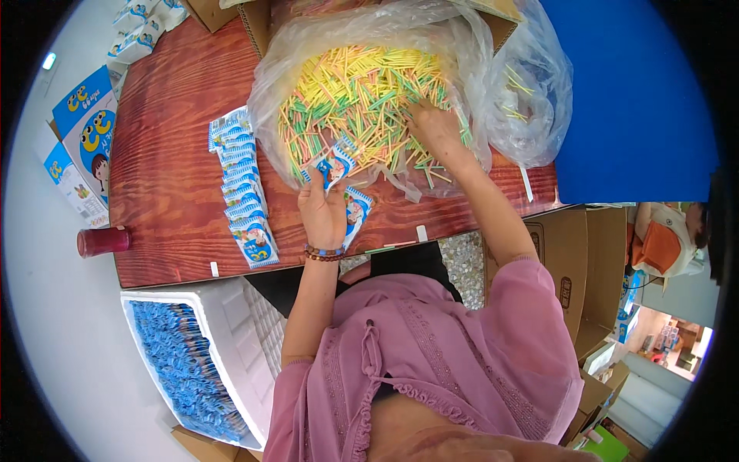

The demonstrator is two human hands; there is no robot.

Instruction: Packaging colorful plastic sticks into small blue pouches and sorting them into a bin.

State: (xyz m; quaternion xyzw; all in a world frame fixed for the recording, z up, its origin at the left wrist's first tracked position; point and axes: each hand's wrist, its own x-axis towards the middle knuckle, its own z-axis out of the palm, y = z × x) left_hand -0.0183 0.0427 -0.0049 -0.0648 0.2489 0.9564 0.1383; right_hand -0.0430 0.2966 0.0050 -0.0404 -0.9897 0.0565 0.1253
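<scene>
Clock face: twelve is pointing away from you. Your left hand (323, 212) is grasping a blue-and-white packet (333, 163) by its near end; whether its mouth is standing open, you can't tell from here. Your right hand (435, 127) is resting with its fingertips down among the coloured sticks (362, 100); whether they are closing on any is hidden. Risk, as judged: thin sticks could be snapping or scattering if you're pinching too many at once, and the packet could be creasing if your left grip is tightening. The packet is sitting at your left hand's twelve-to-one and at your right hand's eight-to-nine; the pile is spreading beyond it at twelve-to-one from the left. A second packet (356, 212) is lying at the left hand's three o'clock, likely to be nudged by your wrist. Farther out, a packet row (242, 185) is overlapping at nine-to-ten, and a white foam box (239, 316) is standing at seven-to-eight.
</scene>
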